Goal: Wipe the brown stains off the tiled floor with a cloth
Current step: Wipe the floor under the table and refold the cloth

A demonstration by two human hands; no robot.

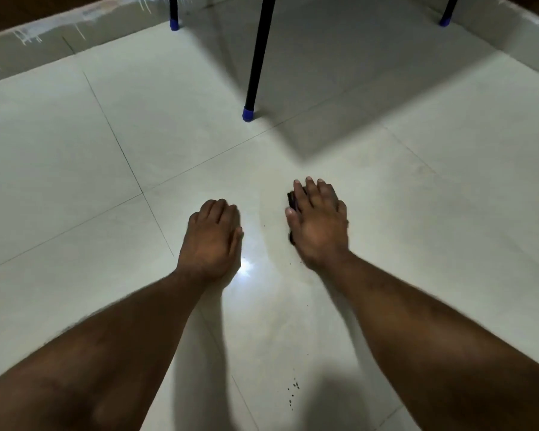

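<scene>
My right hand (319,222) lies flat with straight fingers on a dark cloth (292,199), pressing it to the pale tiled floor (75,181). Only the cloth's left edge shows beside my index finger and thumb. My left hand (213,241) rests palm down on the floor a short way to the left and holds nothing. A faint wet smear (269,231) runs between the two hands. Small dark brown specks (293,388) dot the tile near my right forearm, and a few more specks (290,262) lie close to my right wrist.
A black furniture leg with a blue foot cap (248,115) stands on the floor just beyond my hands. Two more blue-capped legs, a left leg (174,24) and a right leg (445,21), stand farther back. A skirting and wall edge (44,35) runs along the upper left.
</scene>
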